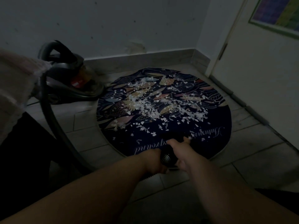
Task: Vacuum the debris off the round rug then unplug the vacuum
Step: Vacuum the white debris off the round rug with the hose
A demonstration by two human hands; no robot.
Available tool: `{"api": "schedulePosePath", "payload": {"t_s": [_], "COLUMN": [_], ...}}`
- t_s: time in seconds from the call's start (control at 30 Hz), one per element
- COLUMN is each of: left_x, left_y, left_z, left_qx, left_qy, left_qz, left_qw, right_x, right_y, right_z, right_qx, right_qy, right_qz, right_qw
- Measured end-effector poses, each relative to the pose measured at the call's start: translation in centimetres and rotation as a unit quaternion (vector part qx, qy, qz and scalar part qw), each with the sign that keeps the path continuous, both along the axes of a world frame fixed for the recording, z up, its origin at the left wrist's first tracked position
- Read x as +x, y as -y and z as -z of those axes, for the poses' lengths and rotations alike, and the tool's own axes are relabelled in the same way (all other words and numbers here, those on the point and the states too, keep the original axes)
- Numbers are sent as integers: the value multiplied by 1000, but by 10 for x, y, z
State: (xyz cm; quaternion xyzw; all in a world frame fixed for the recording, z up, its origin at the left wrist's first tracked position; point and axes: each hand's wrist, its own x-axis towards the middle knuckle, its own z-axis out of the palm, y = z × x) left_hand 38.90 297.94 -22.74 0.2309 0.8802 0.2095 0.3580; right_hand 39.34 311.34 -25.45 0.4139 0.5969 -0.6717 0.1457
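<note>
A dark round rug (210, 143) with a leaf print lies on the tiled floor. White debris flakes (150, 107) are scattered over its middle and far half. A black canister vacuum (71, 81) stands to the rug's left by the wall. Its ribbed hose (48, 110) curves down the left side and ends between my hands. My left hand (153, 160) grips the hose near its end. My right hand (182, 152) holds the dark nozzle piece (171, 137), which lies over the rug's near edge. The nozzle's tip is hard to see against the dark rug.
A white wall with a baseboard (145, 60) runs behind the rug. A white door (258, 78) stands at the right, with a grey strip (242, 102) along its foot. A pale cloth (14, 81) and something dark fill the left edge.
</note>
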Motion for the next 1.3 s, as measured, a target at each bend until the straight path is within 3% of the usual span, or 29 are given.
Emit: {"api": "schedulePosePath", "payload": {"t_s": [0.37,0.8,1.3], "left_x": [6,14,45], "left_y": [16,41,71], "left_z": [17,13,3], "left_qx": [-42,-60,-81], "left_qy": [-3,12,-5], "left_qz": [-21,-102,-150], "left_qw": [999,993,985], "right_x": [4,-11,6], "right_y": [17,48,82], "right_z": [16,24,20], "right_qx": [10,35,-16], "right_qy": [-10,7,0], "right_qz": [18,-65,-136], "right_qw": [1000,997,991]}}
